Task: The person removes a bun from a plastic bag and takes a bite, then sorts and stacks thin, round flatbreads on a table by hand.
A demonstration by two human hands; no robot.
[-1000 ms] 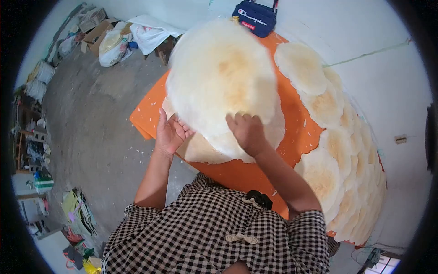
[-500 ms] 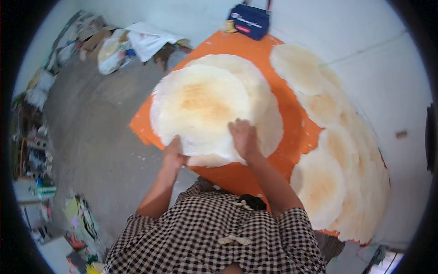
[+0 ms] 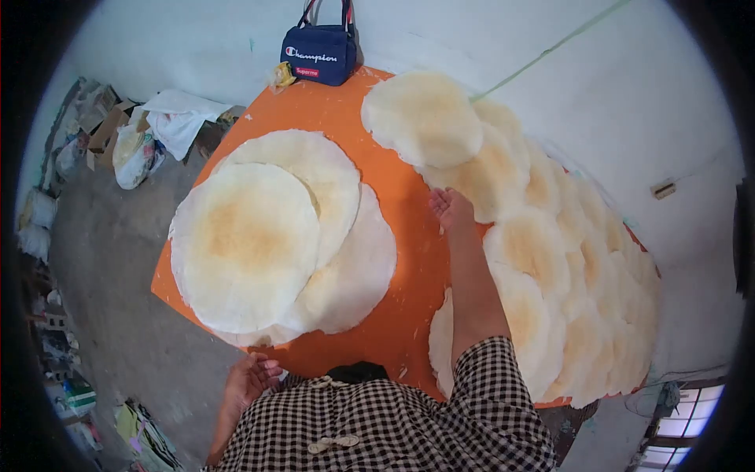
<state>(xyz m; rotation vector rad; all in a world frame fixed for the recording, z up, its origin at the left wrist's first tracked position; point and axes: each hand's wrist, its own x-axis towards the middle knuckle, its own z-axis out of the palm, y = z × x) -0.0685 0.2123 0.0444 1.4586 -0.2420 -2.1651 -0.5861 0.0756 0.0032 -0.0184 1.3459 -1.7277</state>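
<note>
Several large round flatbreads (image 3: 244, 244), pale with browned centres, overlap at the left of an orange surface (image 3: 409, 220). Below their near edge is my left hand (image 3: 253, 377), off the breads, its fingers loosely curled and apart with nothing in them. My right hand (image 3: 452, 208) is over the orange surface beside a second, larger spread of overlapping flatbreads (image 3: 535, 244) on the right. Its fingers are bent and partly spread, and it holds nothing.
A navy bag (image 3: 318, 55) stands at the far edge against the wall, with a small yellowish packet (image 3: 281, 76) beside it. Bags and cardboard (image 3: 110, 134) lie on the floor at the far left. A barred window (image 3: 684, 417) shows at lower right.
Both hands have let go of the top flatbread of the left group, which now lies flat. My right hand has moved right, my left hand back towards my body. The view has turned right.
</note>
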